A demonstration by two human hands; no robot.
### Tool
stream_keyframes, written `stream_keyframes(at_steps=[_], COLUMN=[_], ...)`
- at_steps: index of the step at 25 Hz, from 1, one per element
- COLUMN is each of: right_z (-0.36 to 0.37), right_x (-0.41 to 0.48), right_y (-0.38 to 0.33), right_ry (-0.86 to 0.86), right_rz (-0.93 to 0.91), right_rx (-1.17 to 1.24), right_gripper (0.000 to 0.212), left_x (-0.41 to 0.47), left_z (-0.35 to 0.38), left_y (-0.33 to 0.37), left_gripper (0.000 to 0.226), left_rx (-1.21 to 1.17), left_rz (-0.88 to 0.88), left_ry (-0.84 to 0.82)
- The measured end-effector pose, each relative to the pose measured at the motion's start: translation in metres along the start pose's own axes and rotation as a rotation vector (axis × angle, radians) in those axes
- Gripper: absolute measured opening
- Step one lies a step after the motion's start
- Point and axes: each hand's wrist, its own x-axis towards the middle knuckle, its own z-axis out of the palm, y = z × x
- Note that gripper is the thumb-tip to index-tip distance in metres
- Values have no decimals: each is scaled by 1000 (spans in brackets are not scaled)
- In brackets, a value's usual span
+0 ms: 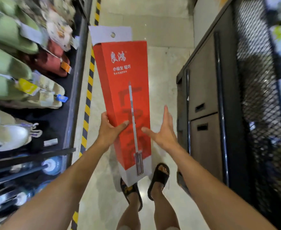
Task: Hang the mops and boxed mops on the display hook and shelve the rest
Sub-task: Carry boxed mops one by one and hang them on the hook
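We are seeing the pale tiled floor point(163, 67) lying open ahead. A dark shelf of green slippers point(60, 117) is crowding its left edge, a dark brown cabinet point(202, 80) its right, a long red cardboard box point(118, 90) filling the middle.

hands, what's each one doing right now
left hand: grips the red mop box
right hand: open, fingers spread, at the box's right edge
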Motion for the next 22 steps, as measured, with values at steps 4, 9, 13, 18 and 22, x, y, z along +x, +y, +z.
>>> stream_keyframes(at_steps=[4,9,13,18,22], right_z=[-60,-89,-78,-49,-18], right_x=[-20,-69,-141,-246,-316], right_y=[-134,-250,-290,-282,-266], right_ry=[65,-109,-188,-442,-617], right_rz=[-203,-379,-451,-582,-618], right_rx=[205,456,596,625,573], right_gripper=[128,109,71,64,79], left_x=[-73,-174,-252,-365,-451], left_z=[-45,-78,-90,-98,-103], left_y=[45,86,91,79,79], left_gripper=[104,84,82,128,124], left_rx=[-97,-123,-156,-261,-340], left_rz=[46,151,194,310,441], left_ry=[-76,-182,-108,216,513])
